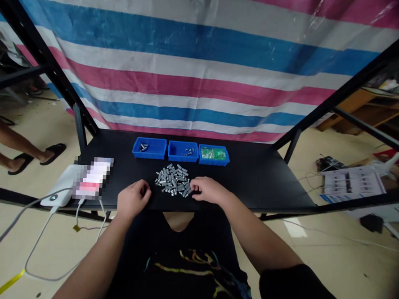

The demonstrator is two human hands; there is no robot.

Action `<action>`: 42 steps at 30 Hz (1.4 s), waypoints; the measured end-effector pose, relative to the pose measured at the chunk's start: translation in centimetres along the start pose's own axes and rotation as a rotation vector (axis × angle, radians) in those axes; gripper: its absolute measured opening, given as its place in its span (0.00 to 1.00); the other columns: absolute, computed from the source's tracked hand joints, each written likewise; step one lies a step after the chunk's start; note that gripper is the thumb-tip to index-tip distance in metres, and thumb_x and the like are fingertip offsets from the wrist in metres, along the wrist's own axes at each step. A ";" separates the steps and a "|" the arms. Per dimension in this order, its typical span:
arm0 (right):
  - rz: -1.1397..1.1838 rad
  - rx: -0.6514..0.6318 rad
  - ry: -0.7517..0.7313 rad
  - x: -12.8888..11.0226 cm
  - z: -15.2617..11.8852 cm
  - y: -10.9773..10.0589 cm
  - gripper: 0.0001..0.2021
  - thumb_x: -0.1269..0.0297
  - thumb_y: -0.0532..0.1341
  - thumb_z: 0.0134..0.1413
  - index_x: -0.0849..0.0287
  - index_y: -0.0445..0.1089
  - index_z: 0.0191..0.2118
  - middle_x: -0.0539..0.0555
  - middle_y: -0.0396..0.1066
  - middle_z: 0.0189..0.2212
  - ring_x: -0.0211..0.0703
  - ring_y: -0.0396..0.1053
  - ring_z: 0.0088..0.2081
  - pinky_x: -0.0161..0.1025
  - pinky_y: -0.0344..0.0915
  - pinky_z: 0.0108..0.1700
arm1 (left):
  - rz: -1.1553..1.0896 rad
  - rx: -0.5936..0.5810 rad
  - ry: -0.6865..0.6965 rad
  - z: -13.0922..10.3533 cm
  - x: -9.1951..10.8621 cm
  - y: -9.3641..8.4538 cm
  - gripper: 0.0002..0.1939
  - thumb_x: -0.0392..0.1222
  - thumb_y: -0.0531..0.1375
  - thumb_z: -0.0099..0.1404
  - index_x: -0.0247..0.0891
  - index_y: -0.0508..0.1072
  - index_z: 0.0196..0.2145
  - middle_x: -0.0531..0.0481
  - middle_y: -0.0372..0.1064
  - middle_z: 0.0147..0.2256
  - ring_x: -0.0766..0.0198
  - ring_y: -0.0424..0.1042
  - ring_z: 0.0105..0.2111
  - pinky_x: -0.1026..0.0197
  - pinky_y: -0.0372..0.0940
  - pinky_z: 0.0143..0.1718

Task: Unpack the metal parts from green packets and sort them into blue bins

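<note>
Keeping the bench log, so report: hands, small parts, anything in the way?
Right hand at right edge of small parts, grip unclear; left hand curled, apart from them. All loosely piled, nearer than three blue bins. Nothing visibly blocking.

Right hand [208,189] at grey parts pile [173,179]

No legible text, labels, brands, numbers or signs; phone screen [94,175] pixelated.

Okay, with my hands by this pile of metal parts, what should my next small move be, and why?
Perhaps pick just one from the pile of metal parts with your right hand: it's right at the pile's edge, while your left hand lies apart from it.
</note>
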State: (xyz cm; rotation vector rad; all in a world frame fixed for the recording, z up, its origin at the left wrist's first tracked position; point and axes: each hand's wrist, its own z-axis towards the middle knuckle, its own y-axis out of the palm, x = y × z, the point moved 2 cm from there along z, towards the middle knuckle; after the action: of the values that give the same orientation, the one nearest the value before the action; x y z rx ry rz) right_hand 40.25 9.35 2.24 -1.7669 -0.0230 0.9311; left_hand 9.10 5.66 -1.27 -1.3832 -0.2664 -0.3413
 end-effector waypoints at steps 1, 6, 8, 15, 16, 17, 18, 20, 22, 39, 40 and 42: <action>0.003 0.025 0.001 0.0 -0.2 0.1 0.12 0.71 0.71 0.47 0.56 0.72 0.39 0.47 0.68 0.34 0.36 0.65 0.35 0.31 0.55 0.34 | 0.000 -0.001 -0.002 0.0 0.0 0.0 0.09 0.48 0.56 0.68 0.44 0.73 0.36 0.53 0.72 0.30 0.63 0.70 0.30 0.63 0.52 0.29; -0.005 0.056 -0.048 0.4 -0.7 0.5 0.07 0.72 0.66 0.53 0.56 0.73 0.38 0.49 0.67 0.37 0.36 0.65 0.35 0.32 0.56 0.36 | 0.000 -0.008 0.004 0.0 0.1 0.0 0.09 0.48 0.56 0.68 0.44 0.74 0.37 0.53 0.72 0.30 0.64 0.70 0.30 0.63 0.52 0.29; -0.011 0.054 -0.054 0.6 -0.8 0.4 0.05 0.73 0.65 0.53 0.57 0.73 0.36 0.49 0.68 0.37 0.35 0.64 0.34 0.32 0.56 0.36 | -0.004 -0.004 0.007 0.0 0.1 0.0 0.09 0.47 0.56 0.68 0.44 0.73 0.37 0.54 0.72 0.30 0.64 0.70 0.30 0.63 0.52 0.30; -0.055 -0.103 -0.043 -0.3 2.0 -1.9 0.06 0.75 0.67 0.44 0.58 0.73 0.30 0.46 0.71 0.27 0.36 0.67 0.28 0.32 0.56 0.31 | -0.002 0.016 0.027 0.0 0.0 0.3 0.08 0.47 0.56 0.68 0.44 0.73 0.37 0.53 0.73 0.31 0.63 0.71 0.31 0.62 0.53 0.31; -0.069 -0.116 -0.051 -1.1 3.2 -2.3 0.06 0.75 0.67 0.44 0.57 0.73 0.30 0.46 0.72 0.26 0.36 0.67 0.28 0.32 0.55 0.31 | -0.002 0.021 0.027 0.0 -0.1 0.3 0.08 0.47 0.57 0.68 0.44 0.73 0.37 0.53 0.73 0.31 0.63 0.71 0.32 0.62 0.53 0.31; -0.091 -0.106 -0.070 -1.9 4.5 -2.8 0.07 0.75 0.67 0.44 0.57 0.73 0.30 0.46 0.73 0.26 0.36 0.67 0.27 0.32 0.56 0.30 | -0.002 0.025 0.027 -0.1 -0.1 0.3 0.08 0.47 0.57 0.68 0.44 0.73 0.36 0.53 0.73 0.31 0.63 0.71 0.32 0.62 0.53 0.31; -0.112 -0.081 -0.097 -2.9 5.9 -3.2 0.07 0.75 0.67 0.44 0.57 0.74 0.31 0.46 0.74 0.27 0.37 0.68 0.28 0.32 0.56 0.31 | -0.004 0.028 0.028 -0.1 -0.1 0.3 0.08 0.47 0.57 0.68 0.44 0.73 0.36 0.53 0.73 0.31 0.63 0.71 0.32 0.62 0.54 0.31; -0.118 0.106 -0.131 -4.8 8.7 -4.2 0.07 0.75 0.66 0.48 0.57 0.75 0.34 0.49 0.76 0.30 0.38 0.70 0.32 0.33 0.59 0.34 | -0.016 0.032 0.033 -0.1 -0.1 0.2 0.08 0.47 0.56 0.68 0.44 0.73 0.36 0.54 0.72 0.30 0.64 0.70 0.31 0.62 0.54 0.31; -0.098 0.268 -0.092 -6.2 10.7 -4.9 0.11 0.72 0.67 0.51 0.57 0.76 0.42 0.51 0.77 0.35 0.39 0.71 0.33 0.34 0.62 0.37 | -0.036 0.033 0.038 -0.2 -0.2 0.2 0.08 0.47 0.56 0.68 0.44 0.73 0.36 0.54 0.71 0.29 0.64 0.70 0.30 0.63 0.54 0.31; -0.055 0.073 0.028 -2.7 1.3 0.9 0.06 0.65 0.70 0.53 0.56 0.75 0.36 0.51 0.73 0.35 0.37 0.69 0.33 0.33 0.59 0.35 | -0.002 0.039 0.009 -0.2 -0.1 0.3 0.08 0.47 0.57 0.67 0.44 0.74 0.36 0.54 0.73 0.30 0.63 0.71 0.31 0.62 0.54 0.31; -0.066 0.101 0.040 -2.8 1.3 1.3 0.05 0.66 0.70 0.53 0.56 0.75 0.37 0.51 0.72 0.35 0.37 0.69 0.33 0.33 0.59 0.35 | 0.001 0.042 0.004 -0.2 -0.1 0.3 0.08 0.47 0.57 0.67 0.44 0.74 0.36 0.54 0.73 0.30 0.63 0.71 0.31 0.62 0.54 0.31; -0.085 0.133 0.052 -3.1 1.3 2.0 0.03 0.67 0.68 0.55 0.56 0.76 0.37 0.52 0.71 0.36 0.37 0.69 0.34 0.33 0.59 0.36 | 0.008 0.041 -0.002 -0.1 -0.1 0.4 0.08 0.47 0.57 0.68 0.44 0.74 0.36 0.54 0.73 0.30 0.63 0.71 0.31 0.62 0.54 0.31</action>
State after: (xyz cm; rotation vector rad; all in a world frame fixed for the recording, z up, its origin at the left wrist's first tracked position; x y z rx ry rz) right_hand 36.47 8.21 2.28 -1.6530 -0.0025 0.8071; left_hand 9.14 5.60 -1.70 -1.3442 -0.2685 -0.3266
